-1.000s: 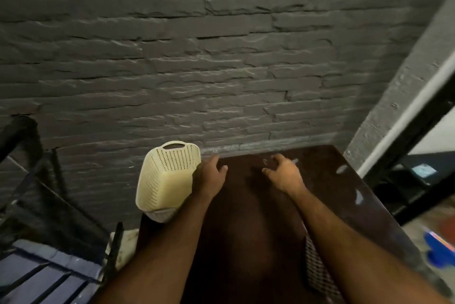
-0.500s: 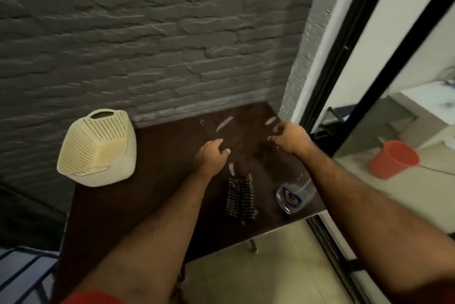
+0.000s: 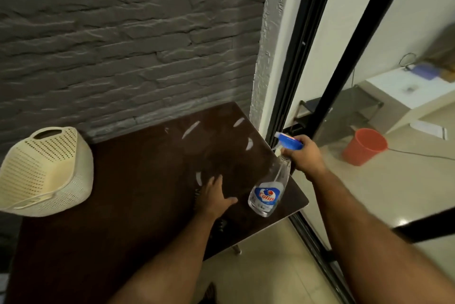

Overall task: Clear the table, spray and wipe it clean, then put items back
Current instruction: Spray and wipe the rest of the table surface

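the dark brown bench (image 3: 128, 205) stands against a grey brick wall (image 3: 123, 45), and everything here is placed from it. the right hand (image 3: 304, 156) has its grip wrapped round the neck of a clear spray bottle (image 3: 269, 193), just under the blue trigger head (image 3: 289, 141). the bottle hangs tilted over the bench's right edge, nozzle end up and toward the far right corner, base down near the front right corner; whether the base touches the bench top cannot be told. its label is blue and white with red lettering.

the left hand (image 3: 214, 196) lies over the bench near the front right part, just left of the bottle's base, fingers straight and spread, thumb pointing toward the bottle. its grip is wide and holds nothing. beneath the hand and wrist a dark checked cloth (image 3: 220, 223) shows only at its edges, so how it lies cannot be told.

a cream perforated basket (image 3: 46, 170) sits on the bench's left side, tipped so its opening faces left and its handle slot points toward the wall; part of it overhangs the left edge.

pale streaks mark the bench top near the far right corner. beyond the bench's right edge run black door frames (image 3: 302, 57), and past them an orange bucket (image 3: 364, 146) stands on a pale tiled floor (image 3: 270, 266).
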Tool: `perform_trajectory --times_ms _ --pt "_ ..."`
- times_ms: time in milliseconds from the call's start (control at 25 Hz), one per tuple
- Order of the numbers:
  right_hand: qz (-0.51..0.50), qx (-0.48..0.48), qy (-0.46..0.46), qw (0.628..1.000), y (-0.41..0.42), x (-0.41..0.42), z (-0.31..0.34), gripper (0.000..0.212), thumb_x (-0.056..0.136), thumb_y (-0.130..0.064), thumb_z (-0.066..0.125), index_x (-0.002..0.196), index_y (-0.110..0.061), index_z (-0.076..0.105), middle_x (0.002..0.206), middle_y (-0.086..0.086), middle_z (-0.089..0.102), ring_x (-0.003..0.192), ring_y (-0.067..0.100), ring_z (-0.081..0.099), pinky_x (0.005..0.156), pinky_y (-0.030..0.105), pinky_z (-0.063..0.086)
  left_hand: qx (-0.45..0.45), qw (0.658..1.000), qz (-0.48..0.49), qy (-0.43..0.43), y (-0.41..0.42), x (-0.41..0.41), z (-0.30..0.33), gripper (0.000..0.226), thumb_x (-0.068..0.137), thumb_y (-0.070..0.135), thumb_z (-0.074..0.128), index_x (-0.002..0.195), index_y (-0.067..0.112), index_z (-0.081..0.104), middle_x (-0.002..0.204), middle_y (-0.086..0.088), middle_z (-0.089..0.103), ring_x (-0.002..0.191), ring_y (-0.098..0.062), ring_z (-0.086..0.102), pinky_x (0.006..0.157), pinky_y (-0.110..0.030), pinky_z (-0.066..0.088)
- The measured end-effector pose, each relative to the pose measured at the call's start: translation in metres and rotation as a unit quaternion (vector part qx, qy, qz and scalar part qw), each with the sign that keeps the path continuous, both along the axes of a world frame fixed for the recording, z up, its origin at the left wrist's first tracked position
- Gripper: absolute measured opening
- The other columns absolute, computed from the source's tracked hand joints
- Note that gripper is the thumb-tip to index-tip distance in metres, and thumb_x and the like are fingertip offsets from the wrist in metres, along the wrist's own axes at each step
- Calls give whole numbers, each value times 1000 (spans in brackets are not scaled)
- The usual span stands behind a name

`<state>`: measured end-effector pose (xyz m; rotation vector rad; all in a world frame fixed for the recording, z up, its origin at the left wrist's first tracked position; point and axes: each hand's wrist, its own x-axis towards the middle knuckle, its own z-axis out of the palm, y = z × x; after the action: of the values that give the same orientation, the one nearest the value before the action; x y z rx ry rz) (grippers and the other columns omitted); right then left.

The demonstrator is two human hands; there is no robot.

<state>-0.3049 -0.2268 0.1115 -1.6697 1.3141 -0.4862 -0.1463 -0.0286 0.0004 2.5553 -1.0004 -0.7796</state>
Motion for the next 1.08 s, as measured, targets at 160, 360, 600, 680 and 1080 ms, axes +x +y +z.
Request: perform_trajectory --times_ms 160,360,600,680,1080 --pt "37 -68 93 993 -3 34 -4 44 73 -28 82 109 -17 60 96 1 63 79 18 63 71 40 57 14 1000 -4 -14 -24 26 5 96 80 51 71 154 20 19 158 -6 24 144 -26 24 115 -43 30" --pt "70 -115 116 984 -1 54 -11 40 70 -35 83 90 -23 51 75 -11 53 64 3 51 50 21 36 82 996 36 2 -21 39 -8 87 76 46 77 146 20 33 151 -8 33 138 -29 33 110 -45 36" --pt "128 -55 63 988 -4 58 -21 38 76 -28 79 104 -21 55 88 -4 60 77 12 63 65 28 54 166 974 152 2 -7 17 -37 107 64 62 79 145 13 29 142 -13 40 126 -30 46 96 -39 46" --pt "142 -11 29 989 -6 59 -27 39 76 -26 79 107 -22 56 91 -3 64 79 12 66 65 25 56 197 964 180 6 -8 7 -45 115 64 63 79 148 11 21 144 -15 37 127 -31 45 96 -39 46" --pt "258 107 -6 960 -13 63 -55 35 84 -29 72 114 -21 57 99 0 68 85 11 68 70 25 54 60 942 329 16 -7 -3 -35 42 95 23 49 134 11 47 132 -16 55 121 -34 53 100 -39 44"
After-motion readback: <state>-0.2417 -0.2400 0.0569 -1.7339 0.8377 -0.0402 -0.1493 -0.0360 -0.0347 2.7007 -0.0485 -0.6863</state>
